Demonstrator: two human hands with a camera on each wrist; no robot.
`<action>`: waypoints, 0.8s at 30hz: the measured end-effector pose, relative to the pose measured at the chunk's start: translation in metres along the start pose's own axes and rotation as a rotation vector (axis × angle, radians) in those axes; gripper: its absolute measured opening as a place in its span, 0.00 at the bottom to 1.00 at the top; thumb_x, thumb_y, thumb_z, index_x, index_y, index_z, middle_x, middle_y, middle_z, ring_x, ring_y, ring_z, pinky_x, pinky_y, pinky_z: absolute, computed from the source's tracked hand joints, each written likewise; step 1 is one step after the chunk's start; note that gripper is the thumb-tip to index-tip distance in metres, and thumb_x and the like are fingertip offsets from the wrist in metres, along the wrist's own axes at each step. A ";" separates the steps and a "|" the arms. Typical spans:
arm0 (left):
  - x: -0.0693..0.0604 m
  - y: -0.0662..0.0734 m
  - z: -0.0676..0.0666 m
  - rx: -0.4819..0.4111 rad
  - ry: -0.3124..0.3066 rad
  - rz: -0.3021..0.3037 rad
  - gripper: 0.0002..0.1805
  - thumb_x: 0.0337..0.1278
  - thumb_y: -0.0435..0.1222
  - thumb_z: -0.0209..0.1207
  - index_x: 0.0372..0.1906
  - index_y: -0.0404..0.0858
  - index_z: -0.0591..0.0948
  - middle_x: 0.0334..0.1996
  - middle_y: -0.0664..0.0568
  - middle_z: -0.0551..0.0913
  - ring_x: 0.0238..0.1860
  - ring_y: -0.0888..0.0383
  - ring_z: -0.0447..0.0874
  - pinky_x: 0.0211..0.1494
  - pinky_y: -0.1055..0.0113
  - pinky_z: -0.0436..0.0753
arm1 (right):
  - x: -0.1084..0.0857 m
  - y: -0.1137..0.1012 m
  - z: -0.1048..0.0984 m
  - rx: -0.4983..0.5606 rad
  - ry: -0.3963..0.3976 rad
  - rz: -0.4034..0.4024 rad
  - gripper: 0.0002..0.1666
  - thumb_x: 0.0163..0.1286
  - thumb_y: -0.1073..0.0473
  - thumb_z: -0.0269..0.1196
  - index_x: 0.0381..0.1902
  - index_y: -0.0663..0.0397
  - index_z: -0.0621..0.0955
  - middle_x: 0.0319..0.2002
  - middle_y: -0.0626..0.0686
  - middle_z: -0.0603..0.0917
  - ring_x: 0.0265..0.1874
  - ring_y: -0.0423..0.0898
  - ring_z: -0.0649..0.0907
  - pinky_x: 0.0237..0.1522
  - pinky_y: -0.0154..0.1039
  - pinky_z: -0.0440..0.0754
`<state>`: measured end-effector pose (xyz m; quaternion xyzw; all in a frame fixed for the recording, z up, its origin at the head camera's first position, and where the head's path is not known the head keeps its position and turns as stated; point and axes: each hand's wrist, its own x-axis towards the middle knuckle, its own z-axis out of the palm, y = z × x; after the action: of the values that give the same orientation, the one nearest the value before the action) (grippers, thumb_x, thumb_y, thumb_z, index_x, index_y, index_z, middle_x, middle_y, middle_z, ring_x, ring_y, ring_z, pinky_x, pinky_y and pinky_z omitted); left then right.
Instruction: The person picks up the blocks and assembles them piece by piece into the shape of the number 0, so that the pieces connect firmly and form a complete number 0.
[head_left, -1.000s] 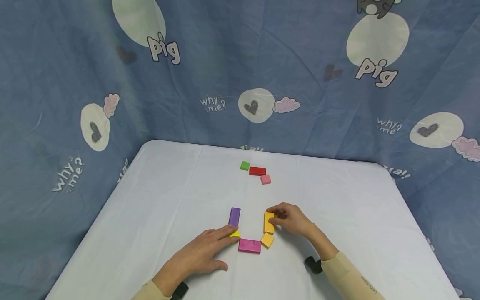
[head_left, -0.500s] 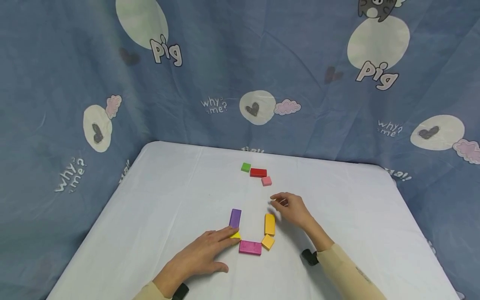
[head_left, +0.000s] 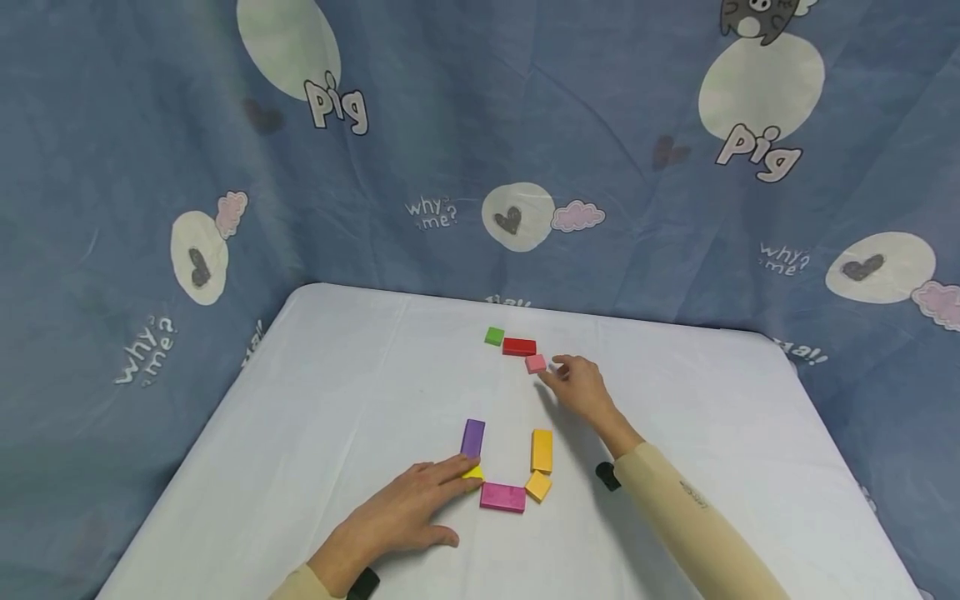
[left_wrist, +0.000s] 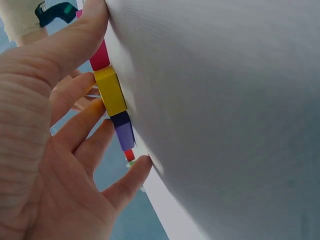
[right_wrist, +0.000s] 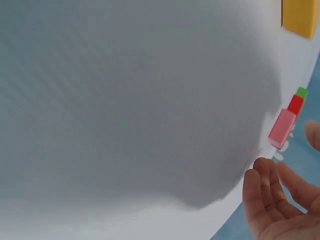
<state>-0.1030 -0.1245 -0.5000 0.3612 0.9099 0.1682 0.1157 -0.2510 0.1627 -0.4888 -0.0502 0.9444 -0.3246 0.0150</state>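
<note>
The small pink block [head_left: 536, 364] lay just left of my right hand [head_left: 581, 385], close by the thumb tip; I could not tell whether the thumb touched it. It was a plain, light pink, straight-edged piece lying flat. My right thumb and forefinger stood apart with nothing between them, the other fingers loosely bent.

The yellow block [left_wrist: 111, 91] lay at the fingertips of my left hand [head_left: 408, 504], which were laid against it, fairly straight, the thumb spread away toward me. From above, my fingers hid most of it; the left wrist view showed a thick, bright yellow piece with flat faces.

Just past my left fingertips, the purple block [head_left: 472, 438] stretched away from me. To their right lay the magenta block [head_left: 503, 497], longer side toward me. Between my hands, nearer me than the right one, a small orange block [head_left: 538, 486] sat at the magenta's right end, with a longer orange block [head_left: 542, 451] beyond it.

Farther left of my right hand, past the pink piece, were the red block [head_left: 519, 347], then the little green block [head_left: 494, 336].
</note>
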 end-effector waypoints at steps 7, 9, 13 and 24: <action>-0.002 0.000 0.001 0.009 0.009 0.017 0.41 0.48 0.53 0.71 0.70 0.50 0.71 0.73 0.56 0.61 0.72 0.57 0.58 0.66 0.52 0.67 | 0.014 -0.002 0.005 -0.026 -0.052 0.063 0.32 0.66 0.49 0.66 0.62 0.63 0.76 0.46 0.60 0.82 0.44 0.53 0.78 0.47 0.47 0.80; -0.002 0.000 0.001 0.011 0.012 0.016 0.41 0.48 0.53 0.70 0.70 0.50 0.71 0.73 0.56 0.61 0.72 0.58 0.58 0.66 0.51 0.67 | 0.017 -0.004 0.008 -0.024 -0.055 0.058 0.32 0.66 0.49 0.66 0.62 0.63 0.76 0.45 0.60 0.81 0.43 0.53 0.78 0.47 0.46 0.80; -0.002 0.000 0.000 0.012 0.014 0.014 0.41 0.48 0.53 0.71 0.70 0.50 0.71 0.73 0.56 0.61 0.72 0.58 0.58 0.66 0.51 0.67 | 0.020 -0.007 0.011 -0.014 -0.053 0.051 0.32 0.66 0.49 0.66 0.61 0.64 0.76 0.45 0.60 0.81 0.42 0.53 0.78 0.45 0.44 0.81; -0.001 0.000 0.001 -0.016 0.007 0.004 0.41 0.48 0.52 0.71 0.70 0.52 0.70 0.73 0.57 0.61 0.72 0.57 0.58 0.66 0.51 0.67 | 0.024 -0.010 0.014 -0.019 -0.031 0.068 0.34 0.64 0.48 0.68 0.61 0.64 0.77 0.46 0.60 0.81 0.44 0.53 0.78 0.47 0.45 0.81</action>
<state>-0.1024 -0.1251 -0.5006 0.3613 0.9082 0.1771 0.1151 -0.2733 0.1439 -0.4939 -0.0231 0.9483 -0.3141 0.0402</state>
